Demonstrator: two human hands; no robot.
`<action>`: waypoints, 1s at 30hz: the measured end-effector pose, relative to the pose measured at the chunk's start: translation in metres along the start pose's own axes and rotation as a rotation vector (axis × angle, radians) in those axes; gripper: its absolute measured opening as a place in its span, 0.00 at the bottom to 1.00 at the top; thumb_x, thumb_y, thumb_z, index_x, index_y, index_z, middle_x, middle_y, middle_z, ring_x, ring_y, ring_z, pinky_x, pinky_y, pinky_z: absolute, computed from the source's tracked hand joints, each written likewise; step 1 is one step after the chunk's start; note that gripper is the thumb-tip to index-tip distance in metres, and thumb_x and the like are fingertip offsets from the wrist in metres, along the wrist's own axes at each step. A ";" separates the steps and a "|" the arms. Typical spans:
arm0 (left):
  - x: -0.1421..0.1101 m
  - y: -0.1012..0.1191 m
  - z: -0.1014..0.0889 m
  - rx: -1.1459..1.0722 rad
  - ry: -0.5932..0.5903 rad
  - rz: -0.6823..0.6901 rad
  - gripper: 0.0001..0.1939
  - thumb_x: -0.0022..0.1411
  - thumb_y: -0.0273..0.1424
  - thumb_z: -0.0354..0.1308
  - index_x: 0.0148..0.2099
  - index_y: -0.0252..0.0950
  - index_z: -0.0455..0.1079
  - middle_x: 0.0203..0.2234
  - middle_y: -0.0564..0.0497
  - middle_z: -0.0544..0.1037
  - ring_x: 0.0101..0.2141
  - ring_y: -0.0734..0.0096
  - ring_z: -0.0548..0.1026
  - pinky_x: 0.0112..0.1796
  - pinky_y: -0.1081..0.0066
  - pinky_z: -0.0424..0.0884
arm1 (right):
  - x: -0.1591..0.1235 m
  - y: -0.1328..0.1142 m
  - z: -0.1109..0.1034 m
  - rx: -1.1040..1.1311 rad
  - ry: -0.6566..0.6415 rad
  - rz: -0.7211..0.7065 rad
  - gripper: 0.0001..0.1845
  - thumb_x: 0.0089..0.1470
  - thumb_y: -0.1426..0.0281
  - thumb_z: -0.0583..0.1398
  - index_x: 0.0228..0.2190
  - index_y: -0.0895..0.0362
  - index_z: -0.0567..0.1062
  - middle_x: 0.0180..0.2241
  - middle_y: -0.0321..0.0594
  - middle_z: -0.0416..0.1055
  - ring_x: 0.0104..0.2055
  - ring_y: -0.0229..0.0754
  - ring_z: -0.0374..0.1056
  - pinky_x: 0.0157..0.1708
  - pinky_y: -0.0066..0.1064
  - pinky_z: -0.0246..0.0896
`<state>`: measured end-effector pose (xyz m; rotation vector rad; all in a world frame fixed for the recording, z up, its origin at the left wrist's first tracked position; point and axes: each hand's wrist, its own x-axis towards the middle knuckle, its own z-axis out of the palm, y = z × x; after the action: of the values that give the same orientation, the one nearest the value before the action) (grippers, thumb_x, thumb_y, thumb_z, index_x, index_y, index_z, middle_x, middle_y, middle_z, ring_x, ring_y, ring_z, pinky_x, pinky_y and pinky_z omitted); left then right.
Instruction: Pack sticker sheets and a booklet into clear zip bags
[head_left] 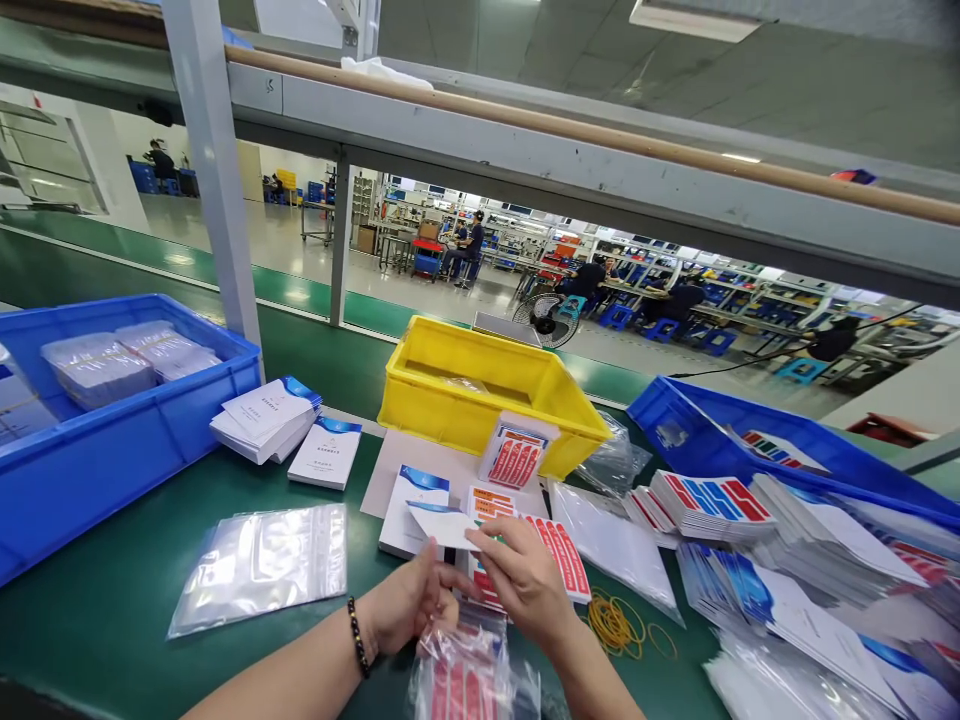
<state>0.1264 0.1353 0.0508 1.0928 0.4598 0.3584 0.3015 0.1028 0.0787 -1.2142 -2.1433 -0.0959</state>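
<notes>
My right hand (525, 580) pinches the right edge of a thin white leaflet (442, 524), held tilted above the table. My left hand (409, 605) has its fingers curled, with the thumb tip at the leaflet's lower edge; what lies inside its grip is hidden. Just below my hands is a clear plastic bag (469, 680) with red-printed sheets inside. Behind the leaflet sits a stack of blue-and-white booklets (409, 510). Red label sheets (561, 555) lie beside my right hand, and another label stack (517, 452) leans against the yellow bin.
A yellow bin (465, 400) stands at the back, between a left blue bin (135, 430) and a right blue bin (720, 420). Clear bags (262, 565), booklet piles (266, 415), rubber bands (616, 622) and leaflet stacks (817, 540) lie around. A metal post (214, 180) rises at left.
</notes>
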 end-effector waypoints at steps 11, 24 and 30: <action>0.007 -0.016 -0.002 -0.363 0.047 -0.211 0.27 0.48 0.34 0.58 0.50 0.25 0.64 0.27 0.40 0.78 0.22 0.63 0.75 0.17 0.72 0.67 | -0.011 0.055 -0.012 -0.130 -0.146 0.594 0.12 0.52 0.70 0.53 0.38 0.58 0.73 0.40 0.48 0.73 0.45 0.50 0.66 0.44 0.40 0.59; 0.001 -0.013 0.002 -0.306 0.029 -0.168 0.21 0.43 0.30 0.65 0.43 0.31 0.73 0.37 0.41 0.79 0.40 0.55 0.75 0.47 0.56 0.63 | -0.011 0.075 0.005 -0.169 -0.138 0.705 0.05 0.42 0.74 0.59 0.27 0.56 0.70 0.32 0.42 0.70 0.38 0.50 0.63 0.37 0.36 0.52; 0.002 -0.016 0.003 -0.359 0.005 -0.199 0.21 0.37 0.24 0.63 0.39 0.29 0.75 0.35 0.41 0.80 0.40 0.51 0.75 0.48 0.54 0.62 | -0.018 0.080 -0.008 0.090 0.032 0.723 0.08 0.49 0.66 0.56 0.22 0.54 0.70 0.23 0.37 0.70 0.28 0.43 0.64 0.31 0.31 0.56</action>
<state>0.1310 0.1271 0.0371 0.6907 0.4827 0.2552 0.3749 0.1321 0.0541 -1.8308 -1.5449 0.2889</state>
